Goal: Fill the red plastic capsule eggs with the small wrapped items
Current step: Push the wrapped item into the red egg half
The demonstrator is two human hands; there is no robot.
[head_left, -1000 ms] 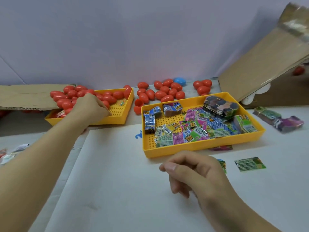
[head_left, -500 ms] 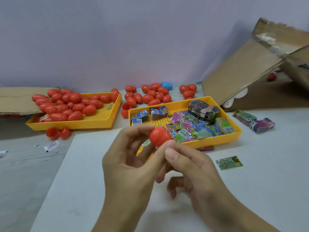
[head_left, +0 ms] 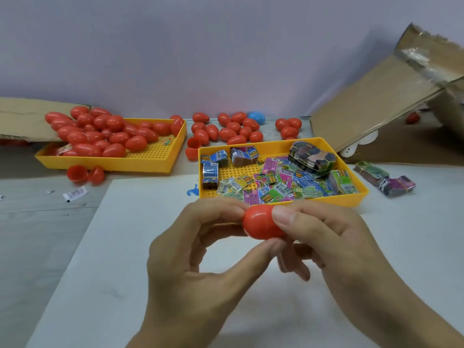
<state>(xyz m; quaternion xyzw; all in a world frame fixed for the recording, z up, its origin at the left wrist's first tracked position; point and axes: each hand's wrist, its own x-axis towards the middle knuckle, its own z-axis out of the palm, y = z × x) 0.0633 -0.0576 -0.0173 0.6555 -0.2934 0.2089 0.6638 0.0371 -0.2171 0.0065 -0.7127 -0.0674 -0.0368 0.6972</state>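
From the head camera, both hands meet over the white sheet [head_left: 105,285]: the left hand [head_left: 190,262] pinches a smooth, glossy red egg [head_left: 261,223] between thumb and fingertips, and the right hand [head_left: 334,237] grips its other end with thumb on top and fingers curled beneath. The egg sits level, just in front of the right yellow tray [head_left: 283,144], a perforated plastic rectangle scattered with crinkly, bright printed packets [head_left: 273,187] too many to count, plus one dark banded bundle [head_left: 311,156]. Over on the left, a second yellow tray [head_left: 155,159] carries a heap of red eggs [head_left: 100,131], well over twenty. Two open red halves [head_left: 85,174] lie against its front wall. Behind the trays, a loose cluster of red eggs [head_left: 233,129] and one single blue egg [head_left: 256,117]. Torn brown cardboard [head_left: 381,101] leans at the right, with two more banded bundles [head_left: 385,180] on the table. Half a second ago the egg was held slightly tilted upward with the left thumb underneath; a second ago the left hand was reaching into the egg tray.
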